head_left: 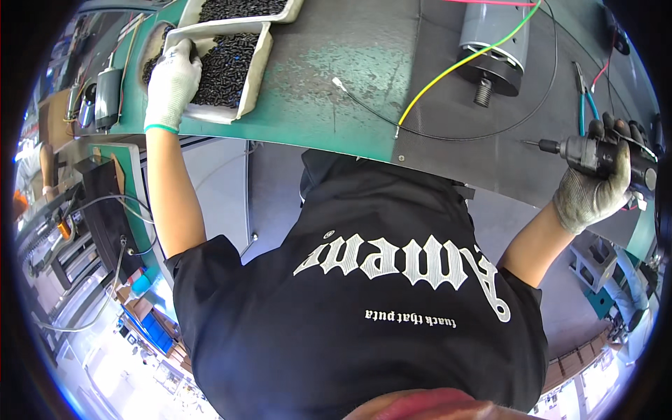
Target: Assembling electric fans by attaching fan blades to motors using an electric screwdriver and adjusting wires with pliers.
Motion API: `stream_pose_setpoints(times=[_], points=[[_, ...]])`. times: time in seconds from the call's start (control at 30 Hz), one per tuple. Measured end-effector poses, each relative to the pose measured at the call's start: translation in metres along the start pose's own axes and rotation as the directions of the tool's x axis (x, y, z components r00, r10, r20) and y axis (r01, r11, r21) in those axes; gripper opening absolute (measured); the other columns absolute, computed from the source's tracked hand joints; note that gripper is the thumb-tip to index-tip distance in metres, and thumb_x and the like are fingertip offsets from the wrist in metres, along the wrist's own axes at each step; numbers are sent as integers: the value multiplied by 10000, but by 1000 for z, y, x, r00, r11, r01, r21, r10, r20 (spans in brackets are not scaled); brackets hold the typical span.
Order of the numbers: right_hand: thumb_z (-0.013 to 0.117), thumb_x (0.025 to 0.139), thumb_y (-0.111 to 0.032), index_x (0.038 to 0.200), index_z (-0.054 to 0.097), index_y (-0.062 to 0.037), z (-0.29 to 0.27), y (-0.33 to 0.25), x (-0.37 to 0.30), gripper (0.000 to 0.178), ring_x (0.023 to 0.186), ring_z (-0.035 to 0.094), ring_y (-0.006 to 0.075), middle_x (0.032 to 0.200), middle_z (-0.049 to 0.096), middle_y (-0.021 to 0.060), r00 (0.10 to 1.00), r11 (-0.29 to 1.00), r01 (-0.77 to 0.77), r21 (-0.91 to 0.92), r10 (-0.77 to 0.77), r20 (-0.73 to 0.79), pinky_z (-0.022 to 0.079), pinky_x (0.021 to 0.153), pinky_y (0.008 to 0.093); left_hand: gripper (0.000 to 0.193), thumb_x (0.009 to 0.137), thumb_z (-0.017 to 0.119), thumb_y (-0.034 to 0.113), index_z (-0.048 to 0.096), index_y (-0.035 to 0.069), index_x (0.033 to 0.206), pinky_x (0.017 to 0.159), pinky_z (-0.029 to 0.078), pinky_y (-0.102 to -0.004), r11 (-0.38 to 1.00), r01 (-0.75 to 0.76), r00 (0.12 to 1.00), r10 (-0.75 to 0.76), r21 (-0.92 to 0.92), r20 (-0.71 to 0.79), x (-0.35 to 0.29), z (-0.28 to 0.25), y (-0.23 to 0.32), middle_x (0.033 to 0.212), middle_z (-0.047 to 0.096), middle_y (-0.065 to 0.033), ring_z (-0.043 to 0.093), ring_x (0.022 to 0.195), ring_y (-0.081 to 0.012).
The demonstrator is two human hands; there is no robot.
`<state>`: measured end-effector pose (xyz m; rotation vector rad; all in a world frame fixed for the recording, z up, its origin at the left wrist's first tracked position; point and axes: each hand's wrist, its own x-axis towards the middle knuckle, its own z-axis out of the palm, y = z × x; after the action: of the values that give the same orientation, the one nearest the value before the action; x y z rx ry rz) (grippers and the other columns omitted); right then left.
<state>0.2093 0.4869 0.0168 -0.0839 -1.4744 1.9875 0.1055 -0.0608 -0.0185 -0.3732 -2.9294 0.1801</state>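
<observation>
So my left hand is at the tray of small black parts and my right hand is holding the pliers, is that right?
Not quite: in the head view, your right hand holds a driver, not the pliers, which lie just beyond it. Your left hand is at the tray of small black parts, as you said.

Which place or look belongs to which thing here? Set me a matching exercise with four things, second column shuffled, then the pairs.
Things:
1. Left hand
2. Driver
3. Pliers
4. Yellow-green wire

Places and looks:
A. Blue handles
B. Across a grey motor
C. At a tray of small black parts
D. Gripped in the right hand

Pairs: 1-C, 2-D, 3-A, 4-B
</observation>
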Motion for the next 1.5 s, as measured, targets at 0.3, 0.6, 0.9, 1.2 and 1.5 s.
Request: stream_pose_setpoints(times=[0.3, 0.6, 0.9, 1.2, 1.5], points=[[554, 876, -31, 1208, 475, 54, -4, -15, 3, 352, 1022, 567, 283, 1099, 596, 191, 995, 986, -82, 144, 72, 76, 506, 833, 386, 286, 895, 592, 203, 536, 1, 1089, 686, 543, -352, 709, 234, 958, -286, -666, 32, -27, -74, 74, 917, 666, -165, 667, 808, -273], [570, 865, -55, 1140, 524, 101, 25, -37, -1, 320, 969, 591, 271, 1062, 618, 208, 947, 917, -160, 364, 39, 319, 532, 805, 394, 211, 922, 624, 187, 550, 110, 1104, 484, 313, -170, -905, 418, 903, 423, -71, -74, -24, -68, 307, 934, 469, -50, 346, 485, -19], [555, 878, -71, 1120, 541, 105, 50, -39, -8, 299, 960, 607, 287, 1054, 623, 216, 950, 954, -60, 294, -35, 309, 546, 800, 396, 142, 929, 616, 136, 550, 43, 1014, 488, 326, -215, -925, 380, 910, 377, 17, 174, -30, -62, 332, 820, 543, -46, 357, 500, -60], [539, 890, -88, 1099, 557, 108, 46, -25, -4, 287, 951, 623, 304, 1046, 628, 224, 931, 963, -17, 268, -83, 356, 561, 795, 397, 175, 950, 596, 251, 570, 88, 1009, 498, 322, -205, -873, 396, 907, 322, -285, 272, -30, -63, 330, 781, 546, -27, 336, 460, -42], [524, 903, -104, 1078, 573, 112, 60, -4, 1, 282, 942, 639, 320, 1038, 632, 232, 901, 968, 47, 246, -147, 408, 576, 790, 399, 296, 999, 470, 374, 576, 99, 970, 544, 373, -217, -710, 704, 636, 621, -15, 457, -17, -46, 329, 697, 502, 6, 396, 521, -57]])
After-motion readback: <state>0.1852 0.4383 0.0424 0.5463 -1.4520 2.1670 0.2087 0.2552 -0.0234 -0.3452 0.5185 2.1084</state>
